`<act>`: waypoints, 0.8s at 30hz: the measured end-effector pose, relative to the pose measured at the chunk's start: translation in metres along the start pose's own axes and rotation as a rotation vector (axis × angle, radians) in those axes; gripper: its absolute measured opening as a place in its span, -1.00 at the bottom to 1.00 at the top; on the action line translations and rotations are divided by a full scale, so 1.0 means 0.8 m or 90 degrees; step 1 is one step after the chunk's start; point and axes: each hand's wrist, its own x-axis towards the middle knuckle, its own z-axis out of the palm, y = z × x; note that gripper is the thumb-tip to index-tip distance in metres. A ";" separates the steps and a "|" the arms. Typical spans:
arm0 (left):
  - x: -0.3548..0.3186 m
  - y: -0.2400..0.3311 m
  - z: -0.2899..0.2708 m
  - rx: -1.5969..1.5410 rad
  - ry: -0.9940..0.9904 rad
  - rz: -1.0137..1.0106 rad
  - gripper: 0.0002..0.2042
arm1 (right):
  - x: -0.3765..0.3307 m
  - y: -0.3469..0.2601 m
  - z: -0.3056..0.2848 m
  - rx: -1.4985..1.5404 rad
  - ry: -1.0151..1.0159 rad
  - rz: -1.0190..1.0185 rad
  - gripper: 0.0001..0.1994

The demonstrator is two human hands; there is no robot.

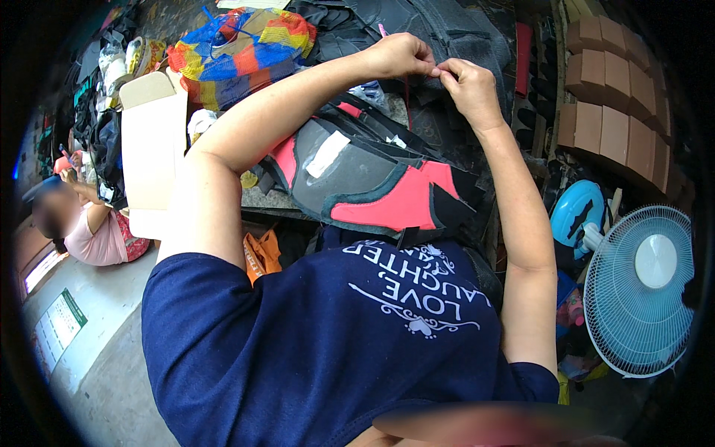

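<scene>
My left hand (402, 56) and my right hand (471, 88) meet fingertip to fingertip over the far part of the work surface. Both are closed in a pinch; whatever lies between the fingertips is too small to make out. A thin pink stick-like thing (383, 30) pokes up beside my left hand; whether that hand holds it is unclear. Below my hands, against my shirt, lies a stitched piece of dark grey and coral-red material (383, 201), with a white strip (328, 154) on it. Black fabric pieces (462, 37) lie behind my hands.
A red, blue and yellow mesh bundle (242, 56) and an upright cardboard piece (154, 138) are at the left. Brown boxes (614, 74) are stacked at the right, above a blue-bladed fan (637, 290). Another person (97, 235) sits at the far left.
</scene>
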 end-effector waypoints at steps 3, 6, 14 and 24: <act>0.000 -0.001 0.001 0.060 0.007 0.032 -0.69 | 0.003 0.006 -0.006 0.057 -0.059 0.039 -0.85; 0.000 -0.003 0.004 0.075 0.009 0.046 -0.72 | 0.010 0.016 -0.021 0.223 -0.204 0.186 -0.81; 0.002 -0.007 0.008 -0.123 0.002 -0.021 -0.74 | 0.001 0.013 -0.005 0.627 -0.073 0.377 -0.34; 0.001 0.001 0.006 -0.322 -0.002 -0.207 -0.73 | -0.009 -0.013 0.016 0.196 0.116 0.116 -0.80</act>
